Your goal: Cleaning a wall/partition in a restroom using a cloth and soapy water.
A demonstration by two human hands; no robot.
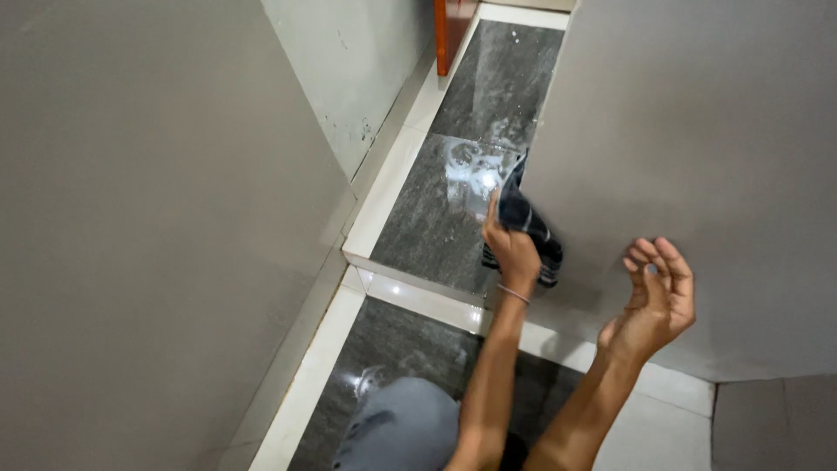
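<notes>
item: left hand [513, 249]. reaches forward and down, fingers closed around a dark striped cloth [528, 225]; a thin bracelet [513, 294] circles the wrist.

item: dark striped cloth. navy with pale lines, bunched in the left hand's grasp. its upper end lies against the lower edge of the grey wall on the right [697, 157], its lower folds hang just beside the hand, above the dark stone tread [436, 218].

item: right hand [656, 296]. raised in front of the grey wall on the right, holding nothing. fingers curled loosely inward, thumb apart from them, palm turned toward the left. whether the fingertips touch the wall cannot be told.

item: dark stone tread. glossy grey-black slab, with a wet, whitish smear [475, 170] just beside the cloth that catches the light. a white border strip [397, 166] runs along its left side and front edge.

item: lower tread [401, 349]. same dark stone, nearer the camera, edged in white; light glints on it.

item: grey wall on the left [148, 235]. plain, fills the left of the view; a paler wall [357, 70] behind it shows scuff marks near its base.

item: orange-brown wooden piece [452, 30]. stands at the top of the view, at the far end of the white border.

item: person's knee in grey cloth [405, 427]. at the bottom edge, under the left forearm.
</notes>
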